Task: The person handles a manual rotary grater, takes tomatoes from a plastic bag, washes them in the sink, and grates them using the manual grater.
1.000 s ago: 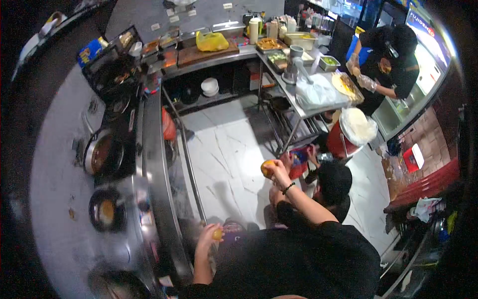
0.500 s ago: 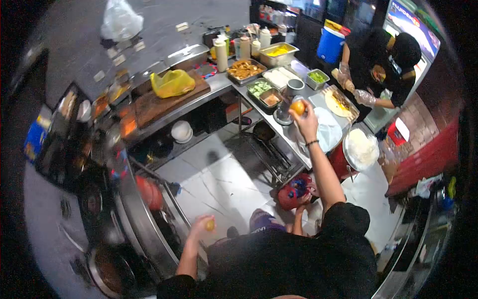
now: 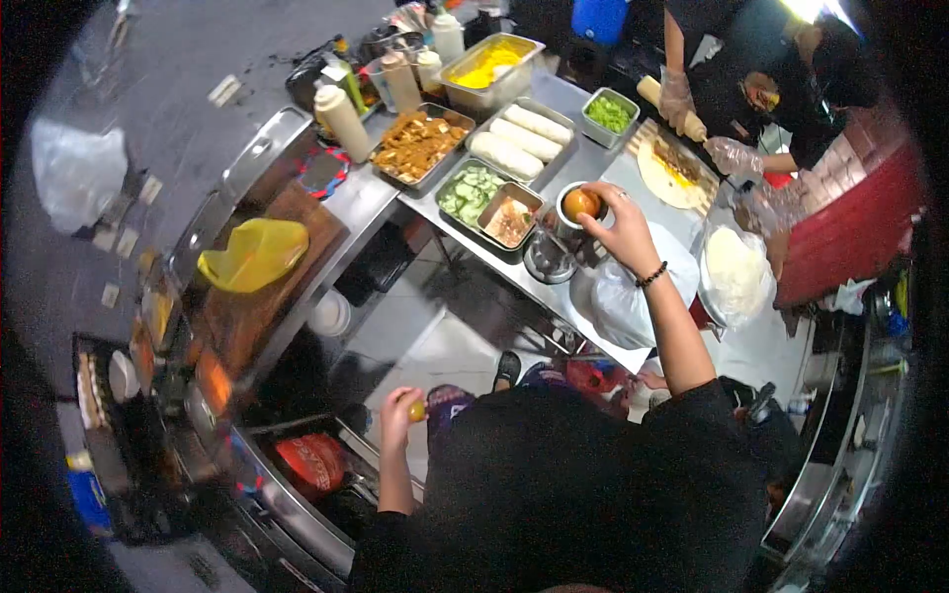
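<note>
My right hand (image 3: 620, 229), with a dark bead bracelet at the wrist, grips an orange-brown round fruit (image 3: 581, 205) right over the mouth of a grey metal cup (image 3: 566, 223). That cup belongs to a small appliance with a clear round base (image 3: 550, 257) on the steel table. Low at the left, over the floor, my left hand (image 3: 398, 413) has its fingers closed around a small yellowish round fruit (image 3: 417, 410). Beside my right forearm lies a white plastic bag (image 3: 633, 296).
Trays of cucumber (image 3: 471, 194), browned pieces (image 3: 420, 144) and white rolls (image 3: 520, 141) stand on the table. Sauce bottles (image 3: 341, 121) stand behind. Across the table, a gloved co-worker (image 3: 741, 158) holds a bottle over a filled flatbread (image 3: 674, 170). A yellow bag (image 3: 254, 254) lies at left.
The view has turned and come closer to the table. My right hand has moved with its fruit from above the floor to the metal cup. My left hand still holds its fruit.
</note>
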